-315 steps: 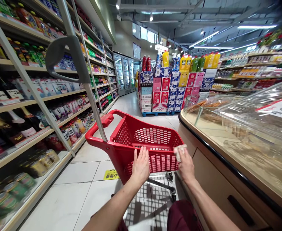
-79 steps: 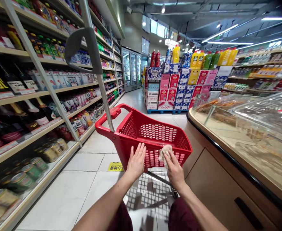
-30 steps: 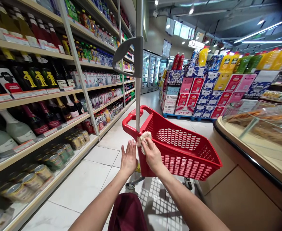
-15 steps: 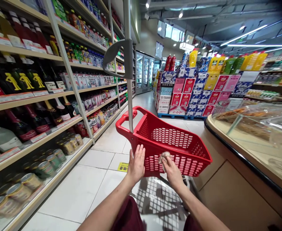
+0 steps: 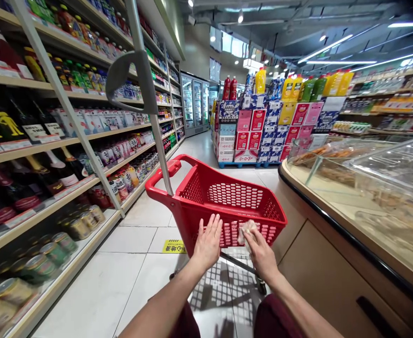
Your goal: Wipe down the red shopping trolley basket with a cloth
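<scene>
A red plastic shopping cart (image 5: 188, 225) with a perforated basket stands in front of me, its metal pole and grey hooked handle (image 5: 146, 84) rising at the left. My left hand (image 5: 208, 241) lies with fingers stretched out against the near side wall of the basket. In my right hand (image 5: 261, 251) a crumpled whitish cloth (image 5: 247, 230) is pinched between the fingers. The cloth is against the slotted near side, toward the basket's right end. Seen from above, the part of the basket's inside that shows holds nothing.
Shelves of bottles and cans (image 5: 97, 178) run along the left. A counter with clear covers (image 5: 333, 188) stands close on the right. Stacked drink boxes (image 5: 248, 136) rise ahead. A yellow floor sign (image 5: 174, 246) is on the white tiles (image 5: 121, 270).
My view has turned a little to the right, so the cart appears further left. Along the basket's side, both hands have shifted to the right, the right one still pinching the cloth.
</scene>
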Motion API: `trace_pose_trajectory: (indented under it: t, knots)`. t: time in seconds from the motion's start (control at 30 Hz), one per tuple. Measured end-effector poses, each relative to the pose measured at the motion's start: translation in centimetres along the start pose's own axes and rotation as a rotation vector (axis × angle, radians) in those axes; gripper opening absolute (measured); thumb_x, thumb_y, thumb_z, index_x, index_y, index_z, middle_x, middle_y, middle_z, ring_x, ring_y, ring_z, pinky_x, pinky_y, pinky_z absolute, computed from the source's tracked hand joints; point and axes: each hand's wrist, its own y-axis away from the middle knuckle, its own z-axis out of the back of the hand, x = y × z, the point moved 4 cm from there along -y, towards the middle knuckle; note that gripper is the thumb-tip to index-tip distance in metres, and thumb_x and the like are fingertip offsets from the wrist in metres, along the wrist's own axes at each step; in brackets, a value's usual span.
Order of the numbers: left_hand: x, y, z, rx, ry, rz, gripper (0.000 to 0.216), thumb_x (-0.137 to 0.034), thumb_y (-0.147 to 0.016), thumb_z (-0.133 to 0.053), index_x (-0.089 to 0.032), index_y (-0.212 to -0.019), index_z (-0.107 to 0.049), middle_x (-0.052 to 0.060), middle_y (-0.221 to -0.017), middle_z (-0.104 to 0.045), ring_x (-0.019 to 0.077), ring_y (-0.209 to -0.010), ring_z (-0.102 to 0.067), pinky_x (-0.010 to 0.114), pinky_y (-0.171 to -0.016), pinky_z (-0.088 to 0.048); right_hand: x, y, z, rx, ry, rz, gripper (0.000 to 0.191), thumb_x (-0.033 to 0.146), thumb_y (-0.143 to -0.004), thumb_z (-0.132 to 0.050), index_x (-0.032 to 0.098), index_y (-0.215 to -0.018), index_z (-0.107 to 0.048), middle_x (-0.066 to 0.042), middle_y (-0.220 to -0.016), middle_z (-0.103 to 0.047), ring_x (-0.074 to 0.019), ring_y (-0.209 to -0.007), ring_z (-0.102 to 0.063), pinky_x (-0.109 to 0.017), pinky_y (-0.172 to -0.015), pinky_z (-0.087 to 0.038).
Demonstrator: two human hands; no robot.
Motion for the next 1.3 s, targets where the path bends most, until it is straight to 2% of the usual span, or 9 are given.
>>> trace_pose_trajectory:
  t: [0.1, 0.27, 0.43, 0.63, 0.83, 0.93, 1.03, 1.2, 1.3]
  knots:
    - [-0.9, -0.8, -0.2, 0.014, 0.013, -0.016, 0.063, -0.019, -0.076, -0.04, -0.007, -0.135, -0.023, 0.011, -0.145, -0.018, 0.0236, -0.134, -0.005, 0.052, -0.106, -0.012, -1.3, -0.3, 0.6, -0.023, 0.011, -0.053, 0.053, 0.001, -0.074, -0.034, 0.021, -0.121, -0.05, -0.009, -0.127, -0.046, -0.0184, -0.117, -0.044, -0.029, -0.088, -0.045]
    - [-2.1, -1.6, -0.3, 0.034, 0.023, -0.081, 0.062, -0.022, -0.079, -0.038, -0.007, -0.136, -0.02, 0.011, -0.145, -0.018, 0.0238, -0.135, -0.005, 0.052, -0.105, -0.014, -3.7, 1.1, 0.8, 0.095, 0.048, -0.144, 0.048, 0.006, -0.073, -0.036, 0.023, -0.113, -0.056, -0.006, -0.125, -0.049, -0.0203, -0.107, -0.052, -0.028, -0.077, -0.05]
    - [-3.6, -2.7, -0.5, 0.033, 0.025, -0.097, 0.06, -0.017, -0.079, -0.036, -0.007, -0.136, -0.021, 0.011, -0.146, -0.015, 0.0236, -0.135, -0.005, 0.052, -0.105, -0.013, -4.3, -0.4, 3.0, -0.097, -0.015, -0.149, 0.048, 0.008, -0.077, -0.038, 0.02, -0.122, -0.048, -0.009, -0.126, -0.046, -0.02, -0.114, -0.046, -0.03, -0.087, -0.045]
    - [-5.2, -3.4, -0.7, 0.033, 0.018, -0.169, 0.062, -0.018, -0.077, -0.038, -0.007, -0.136, -0.02, 0.013, -0.145, -0.016, 0.0241, -0.134, -0.004, 0.051, -0.105, -0.012, -8.0, 2.6, 2.1, 0.18, 0.06, -0.37, 0.052, 0.003, -0.069, -0.035, 0.021, -0.113, -0.056, -0.008, -0.124, -0.047, -0.0209, -0.109, -0.05, -0.029, -0.075, -0.05]
    - [-6.1, -4.3, -1.0, 0.052, 0.024, -0.169, 0.062, -0.016, -0.076, -0.037, -0.007, -0.136, -0.02, 0.012, -0.146, -0.014, 0.0236, -0.135, -0.004, 0.051, -0.105, -0.011, -9.3, 0.9, 4.4, -0.048, -0.035, -0.386, 0.055, 0.006, -0.071, -0.036, 0.022, -0.121, -0.049, -0.007, -0.128, -0.04, -0.0193, -0.117, -0.043, -0.029, -0.087, -0.044]
    - [-6.6, -4.5, -1.0, 0.045, 0.012, -0.2, 0.065, -0.017, -0.075, -0.039, -0.007, -0.136, -0.02, 0.013, -0.146, -0.013, 0.0243, -0.135, -0.003, 0.051, -0.106, -0.011, -10.0, 1.7, 3.3, 0.113, -0.032, -0.461, 0.051, 0.006, -0.069, -0.035, 0.022, -0.114, -0.055, -0.008, -0.126, -0.043, -0.0198, -0.104, -0.053, -0.029, -0.078, -0.048]
    - [-5.1, -4.5, -0.7, 0.025, 0.007, -0.169, 0.066, -0.017, -0.074, -0.04, -0.007, -0.136, -0.02, 0.012, -0.145, -0.016, 0.0236, -0.135, -0.004, 0.051, -0.106, -0.01, -10.3, 3.7, 2.5, 0.234, -0.078, -0.432, 0.052, 0.006, -0.065, -0.036, 0.024, -0.107, -0.059, -0.004, -0.122, -0.047, -0.0173, -0.095, -0.058, -0.026, -0.073, -0.049]
    - [1.2, -4.6, 0.5, -0.025, -0.067, 0.093, 0.068, -0.015, -0.07, -0.041, -0.007, -0.135, -0.023, 0.013, -0.144, -0.022, 0.0247, -0.134, -0.007, 0.052, -0.106, -0.007, -10.8, 0.9, 5.9, -0.201, -0.059, -0.419, 0.06, 0.007, -0.068, -0.036, 0.021, -0.125, -0.045, -0.007, -0.133, -0.038, -0.021, -0.118, -0.041, -0.033, -0.094, -0.039]
    - [3.4, -4.3, 0.4, 0.005, -0.1, 0.146, 0.069, -0.012, -0.068, -0.04, -0.008, -0.135, -0.025, 0.012, -0.143, -0.025, 0.0241, -0.134, -0.009, 0.051, -0.107, -0.007, -10.8, -2.1, 5.5, -0.149, -0.034, -0.376, 0.057, 0.008, -0.07, -0.035, 0.02, -0.125, -0.044, -0.008, -0.129, -0.044, -0.0205, -0.118, -0.041, -0.036, -0.097, -0.036]
